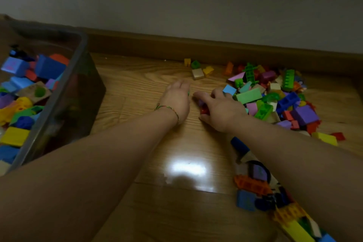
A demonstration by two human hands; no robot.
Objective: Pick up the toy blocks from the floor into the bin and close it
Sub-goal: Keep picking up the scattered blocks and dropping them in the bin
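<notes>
Red plastic toy block (pixel 204 111) sits pinched in my right hand (pixel 222 110); my left hand (pixel 177 98) lies flat beside it, nearer the clear plastic bin (pixel 83 43) leftward.

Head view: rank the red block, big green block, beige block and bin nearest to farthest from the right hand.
1. red block, gripped by the right hand.
2. big green block, just to its right.
3. beige block, farther ahead.
4. bin, far left.

Left hand (pixel 177 97), right hand (pixel 222 110): bare, forearms bare. Bracelet (pixel 170 109) at left wrist: thin braided thread, green, red, yellow.
</notes>
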